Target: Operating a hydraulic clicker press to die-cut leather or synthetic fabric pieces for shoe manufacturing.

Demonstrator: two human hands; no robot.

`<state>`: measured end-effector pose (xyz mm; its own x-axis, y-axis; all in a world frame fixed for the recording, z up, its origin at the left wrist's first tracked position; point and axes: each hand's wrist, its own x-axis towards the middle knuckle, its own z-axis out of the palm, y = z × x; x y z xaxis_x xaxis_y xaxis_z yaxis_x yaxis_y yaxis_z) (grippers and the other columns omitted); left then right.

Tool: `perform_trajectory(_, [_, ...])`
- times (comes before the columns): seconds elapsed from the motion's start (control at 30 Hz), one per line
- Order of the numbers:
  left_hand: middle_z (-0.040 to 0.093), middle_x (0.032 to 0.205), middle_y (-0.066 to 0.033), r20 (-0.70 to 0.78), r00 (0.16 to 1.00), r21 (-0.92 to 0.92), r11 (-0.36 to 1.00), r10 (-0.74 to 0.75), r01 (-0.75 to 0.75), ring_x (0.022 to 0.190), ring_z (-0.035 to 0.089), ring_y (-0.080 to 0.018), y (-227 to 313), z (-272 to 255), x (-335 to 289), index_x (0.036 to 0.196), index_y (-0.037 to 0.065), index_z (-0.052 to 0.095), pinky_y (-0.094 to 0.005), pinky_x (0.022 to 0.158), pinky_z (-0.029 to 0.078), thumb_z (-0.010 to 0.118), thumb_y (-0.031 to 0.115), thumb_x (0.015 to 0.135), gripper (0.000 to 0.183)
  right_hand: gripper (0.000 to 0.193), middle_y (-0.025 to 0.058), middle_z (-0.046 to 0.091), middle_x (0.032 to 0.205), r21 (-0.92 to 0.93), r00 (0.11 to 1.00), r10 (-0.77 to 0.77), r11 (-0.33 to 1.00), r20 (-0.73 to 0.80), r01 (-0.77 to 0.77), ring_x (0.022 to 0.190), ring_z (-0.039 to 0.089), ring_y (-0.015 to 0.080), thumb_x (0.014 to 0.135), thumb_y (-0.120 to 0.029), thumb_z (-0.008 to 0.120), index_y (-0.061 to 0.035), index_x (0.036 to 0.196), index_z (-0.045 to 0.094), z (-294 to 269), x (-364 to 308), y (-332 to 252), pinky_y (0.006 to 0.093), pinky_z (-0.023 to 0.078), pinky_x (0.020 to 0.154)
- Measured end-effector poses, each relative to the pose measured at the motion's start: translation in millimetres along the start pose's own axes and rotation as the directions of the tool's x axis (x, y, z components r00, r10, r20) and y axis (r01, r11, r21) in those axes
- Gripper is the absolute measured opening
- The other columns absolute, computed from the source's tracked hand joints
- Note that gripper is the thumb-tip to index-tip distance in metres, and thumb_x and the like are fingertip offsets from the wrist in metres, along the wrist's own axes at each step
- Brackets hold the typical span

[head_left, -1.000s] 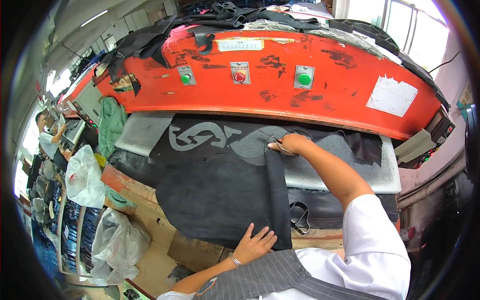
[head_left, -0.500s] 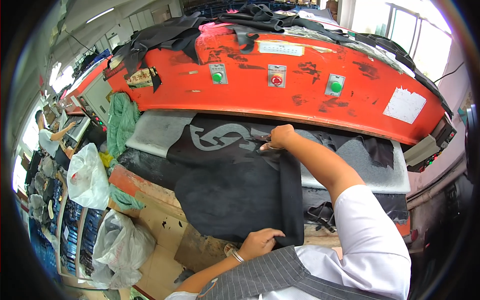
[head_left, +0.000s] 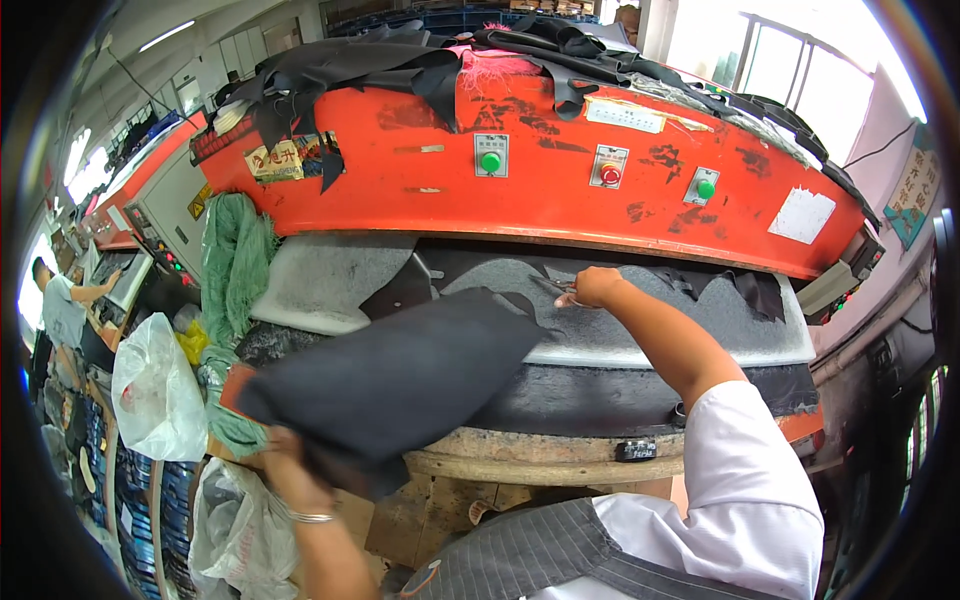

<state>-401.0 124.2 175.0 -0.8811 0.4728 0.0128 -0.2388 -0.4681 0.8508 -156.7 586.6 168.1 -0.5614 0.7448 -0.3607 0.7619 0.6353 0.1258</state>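
Observation:
In the lower left, my left hand [head_left: 292,470], blurred by motion, is closed on the near edge of a black leather-like sheet [head_left: 400,375]. The sheet hangs slanted in the air over the front of the press bed. My right hand [head_left: 598,287] reaches over the white cutting pad [head_left: 640,330] and is closed on a pair of scissors [head_left: 556,284], whose blades point left. Behind the raised sheet, a dark strip of cut material [head_left: 400,287] lies on the pad. Part of the pad is hidden by the sheet.
An orange-red press beam [head_left: 400,200] with green and red buttons spans the far side. A small black block [head_left: 636,450] rests on the bed's front ledge [head_left: 560,456]. White plastic bags [head_left: 160,390] and a green sack [head_left: 235,260] stand left. Another person [head_left: 65,315] works far left.
My left hand has swung left, carrying the black sheet up and away from the pad. The pad's right part is uncovered. My right hand keeps the scissors over the pad; the view has shifted.

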Motion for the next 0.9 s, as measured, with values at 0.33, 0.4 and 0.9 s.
perform_trajectory(0.33, [0.034, 0.145, -0.0231, -0.362, 0.699, 0.809, 0.581, 0.617, -0.093, 0.124, 0.047, -0.0313, 64, -130, 131, 0.145, -0.006, 0.022, -0.038, 0.102, 0.041, 0.051, 0.038, 0.094, 0.073, 0.091, 0.019, 0.061, 0.118, 0.199, 0.973, -0.228, 0.956, 0.032, 0.218, 0.115, 0.055, 0.0356, 0.08, -0.083, 0.03, -0.0079, 0.118, 0.064, -25, 22, -82, 0.0482, 0.045, 0.092])
perform_trajectory(0.4, [0.034, 0.146, -0.0247, -0.107, 0.912, 0.812, 0.564, 0.397, -0.151, 0.131, 0.039, -0.0324, 19, -51, 117, 0.145, -0.006, 0.024, -0.0378, 0.111, 0.028, 0.056, 0.038, 0.093, 0.075, 0.091, 0.0196, 0.061, 0.119, 0.193, 0.972, -0.224, 0.959, 0.077, 0.206, 0.116, 0.055, 0.0358, 0.081, -0.082, 0.03, -0.0072, 0.12, 0.064, -28, 34, -80, 0.049, 0.044, 0.093])
perform_trajectory(0.9, [0.065, 0.087, -0.0276, 0.029, 0.982, 0.994, 0.101, 0.185, -0.048, 0.087, 0.062, -0.0451, -62, -54, 164, 0.097, -0.002, 0.067, -0.0482, 0.077, 0.049, 0.06, 0.014, 0.077, 0.026, 0.096, 0.0158, 0.059, 0.077, 0.342, 0.916, -0.293, 0.92, 0.274, 0.191, 0.069, 0.062, 0.0264, 0.079, -0.085, 0.028, 0.0026, 0.086, 0.065, -63, 65, -122, 0.0422, 0.052, 0.065])
